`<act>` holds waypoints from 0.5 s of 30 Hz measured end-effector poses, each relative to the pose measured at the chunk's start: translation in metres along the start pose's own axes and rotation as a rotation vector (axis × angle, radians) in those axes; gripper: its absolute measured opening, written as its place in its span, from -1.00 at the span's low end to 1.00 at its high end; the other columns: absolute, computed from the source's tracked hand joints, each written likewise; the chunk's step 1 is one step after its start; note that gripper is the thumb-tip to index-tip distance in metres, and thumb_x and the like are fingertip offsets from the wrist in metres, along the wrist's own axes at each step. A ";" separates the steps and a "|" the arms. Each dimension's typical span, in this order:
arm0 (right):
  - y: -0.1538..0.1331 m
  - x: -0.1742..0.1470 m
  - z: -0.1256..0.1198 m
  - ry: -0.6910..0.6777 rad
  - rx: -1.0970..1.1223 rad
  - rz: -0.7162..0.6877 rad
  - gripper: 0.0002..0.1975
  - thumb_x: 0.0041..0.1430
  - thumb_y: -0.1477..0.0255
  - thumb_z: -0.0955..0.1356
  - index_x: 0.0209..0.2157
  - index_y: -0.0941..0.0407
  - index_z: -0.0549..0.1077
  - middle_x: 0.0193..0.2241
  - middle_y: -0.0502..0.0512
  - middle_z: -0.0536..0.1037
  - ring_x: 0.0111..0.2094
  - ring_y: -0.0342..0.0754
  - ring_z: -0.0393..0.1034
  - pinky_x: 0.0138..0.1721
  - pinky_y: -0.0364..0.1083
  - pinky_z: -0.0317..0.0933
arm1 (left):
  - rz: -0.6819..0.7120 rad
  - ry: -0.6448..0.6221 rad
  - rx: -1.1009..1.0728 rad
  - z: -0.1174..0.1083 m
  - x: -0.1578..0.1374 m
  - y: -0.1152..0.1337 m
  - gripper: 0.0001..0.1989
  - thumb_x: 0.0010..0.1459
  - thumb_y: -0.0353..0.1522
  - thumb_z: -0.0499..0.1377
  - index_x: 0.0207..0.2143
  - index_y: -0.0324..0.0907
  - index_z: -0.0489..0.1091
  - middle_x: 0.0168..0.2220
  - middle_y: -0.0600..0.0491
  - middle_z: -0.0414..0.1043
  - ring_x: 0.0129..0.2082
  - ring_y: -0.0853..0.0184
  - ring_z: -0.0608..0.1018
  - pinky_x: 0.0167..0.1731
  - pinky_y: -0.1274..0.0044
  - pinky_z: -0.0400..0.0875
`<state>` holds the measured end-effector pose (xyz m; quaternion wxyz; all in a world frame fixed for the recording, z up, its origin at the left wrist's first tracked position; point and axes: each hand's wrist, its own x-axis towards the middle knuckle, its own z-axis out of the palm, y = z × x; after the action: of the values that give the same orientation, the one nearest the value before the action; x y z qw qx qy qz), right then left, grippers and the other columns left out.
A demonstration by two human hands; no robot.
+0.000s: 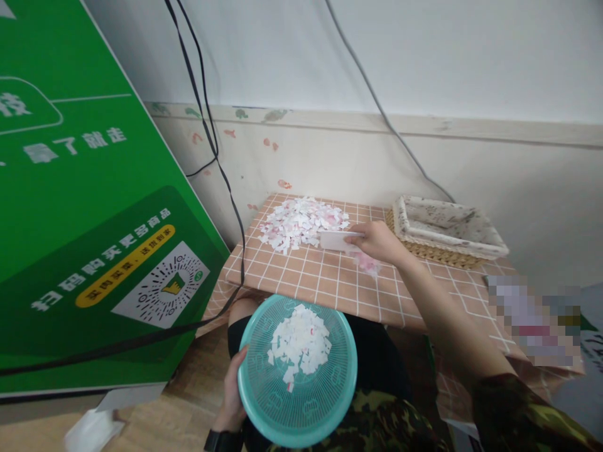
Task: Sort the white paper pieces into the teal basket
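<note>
My left hand [233,392] grips the left rim of a round turquoise plastic colander [325,402], held over my lap just below the table's front edge. A heap of torn white paper scraps [301,342] lies inside it. Above the table, my right hand [377,241] is closed on the right end of a flat white card [336,241]. The card stands at the right edge of a larger pile of paper scraps [301,220], some of them pinkish. A small pink and white clump [368,262] lies under and in front of my right hand.
A checked brown cloth covers the table [301,276]. At its back right stands a wicker basket [438,251] with a patterned lining. A green printed cabinet [94,220] rises at left, and a dark strap [238,213] hangs before it, crossing the table's left edge.
</note>
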<state>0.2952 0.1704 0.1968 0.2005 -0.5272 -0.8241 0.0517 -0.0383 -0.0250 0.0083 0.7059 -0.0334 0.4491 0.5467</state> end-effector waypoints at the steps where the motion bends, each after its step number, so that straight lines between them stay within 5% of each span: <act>1: -0.001 -0.001 0.000 0.006 0.007 0.001 -0.81 0.12 0.36 0.28 -0.37 0.08 0.53 -0.48 0.06 0.54 -0.44 -0.10 0.37 -0.42 -0.14 0.06 | 0.000 0.000 -0.002 0.000 0.000 0.000 -0.84 -0.05 -0.37 0.21 -0.43 -0.28 0.53 -0.46 -0.07 0.58 -0.46 0.21 0.57 -0.29 0.37 0.45; 9: -0.012 -0.018 -0.001 0.067 0.091 0.093 -0.78 0.11 0.30 0.29 -0.40 0.11 0.52 -0.55 0.05 0.50 -0.52 -0.11 0.31 -0.47 -0.13 0.03 | 0.045 0.017 0.013 -0.002 0.002 0.000 -0.85 -0.08 -0.36 0.23 -0.44 -0.27 0.53 -0.48 -0.03 0.57 -0.47 0.21 0.57 -0.31 0.40 0.45; 15: -0.047 -0.032 0.045 0.132 0.336 0.246 -0.72 0.11 0.26 0.26 -0.50 0.14 0.48 -0.59 0.02 0.46 -0.56 -0.13 0.27 -0.53 -0.15 0.01 | 0.048 -0.006 0.002 0.002 0.000 0.000 -0.85 -0.07 -0.36 0.23 -0.43 -0.26 0.52 -0.47 -0.03 0.57 -0.46 0.21 0.57 -0.31 0.38 0.45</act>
<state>0.2499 0.1273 0.1606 0.3313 -0.5852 -0.7185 0.1775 -0.0373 -0.0243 0.0096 0.6941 -0.0203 0.4482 0.5630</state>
